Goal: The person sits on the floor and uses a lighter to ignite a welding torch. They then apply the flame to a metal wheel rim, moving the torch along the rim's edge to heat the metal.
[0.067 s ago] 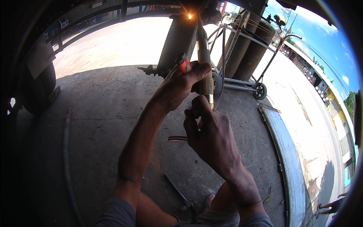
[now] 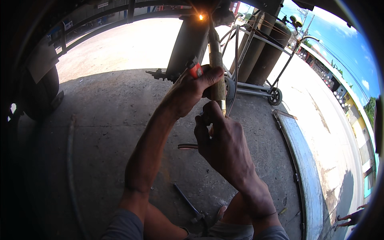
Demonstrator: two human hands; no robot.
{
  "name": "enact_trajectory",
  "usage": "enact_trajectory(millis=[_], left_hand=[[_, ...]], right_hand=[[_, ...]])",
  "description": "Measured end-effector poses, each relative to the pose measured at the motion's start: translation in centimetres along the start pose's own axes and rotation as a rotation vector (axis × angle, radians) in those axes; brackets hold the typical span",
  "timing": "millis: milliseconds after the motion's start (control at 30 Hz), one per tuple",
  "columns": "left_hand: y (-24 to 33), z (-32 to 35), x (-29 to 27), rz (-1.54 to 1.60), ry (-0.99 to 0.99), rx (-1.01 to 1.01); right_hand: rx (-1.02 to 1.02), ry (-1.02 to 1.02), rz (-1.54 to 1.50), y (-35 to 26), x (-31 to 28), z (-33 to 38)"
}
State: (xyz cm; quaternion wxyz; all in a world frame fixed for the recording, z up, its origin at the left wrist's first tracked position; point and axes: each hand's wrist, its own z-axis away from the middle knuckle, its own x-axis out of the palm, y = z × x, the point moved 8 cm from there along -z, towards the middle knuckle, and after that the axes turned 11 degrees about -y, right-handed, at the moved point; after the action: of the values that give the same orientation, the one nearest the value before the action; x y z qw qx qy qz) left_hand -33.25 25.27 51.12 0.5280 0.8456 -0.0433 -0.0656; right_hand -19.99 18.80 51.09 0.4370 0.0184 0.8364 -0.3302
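Observation:
My left hand (image 2: 190, 90) is wrapped round the brass-coloured body of a gas torch (image 2: 218, 90). A red lighter (image 2: 195, 69) pokes up from the same hand, beside the thumb. Just below, my right hand (image 2: 230, 146) has its thumb and fingers bent in at the torch's lower end, by the valve fittings; the fingers mostly hide what they pinch. The torch points up and away from me, its far end lost in shadow under a dark frame. Near that end glows a small orange flame (image 2: 201, 17).
Tall gas cylinders (image 2: 269, 56) stand on a wheeled cart (image 2: 256, 91) at the far right. A dark tyre (image 2: 186, 48) is behind the torch, another wheel (image 2: 44, 96) at left. A pale blue panel (image 2: 302, 172), a pipe (image 2: 71, 168) and a dark rod (image 2: 186, 198) lie on the concrete.

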Motion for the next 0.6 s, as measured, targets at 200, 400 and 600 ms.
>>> enact_trajectory(millis=[200,400,600], left_hand=[[-0.07,-0.16,0.06,0.025,-0.021,0.002],[-0.10,0.03,0.32,0.090,0.000,0.000],[-0.32,-0.11,0.55,0.155,0.020,0.016]], right_hand=[[0.023,-0.009,0.034,0.35,0.10,-0.11],[0.042,-0.005,0.044,0.42,0.24,-0.16],[0.014,0.014,0.010,0.20,0.13,-0.09]])
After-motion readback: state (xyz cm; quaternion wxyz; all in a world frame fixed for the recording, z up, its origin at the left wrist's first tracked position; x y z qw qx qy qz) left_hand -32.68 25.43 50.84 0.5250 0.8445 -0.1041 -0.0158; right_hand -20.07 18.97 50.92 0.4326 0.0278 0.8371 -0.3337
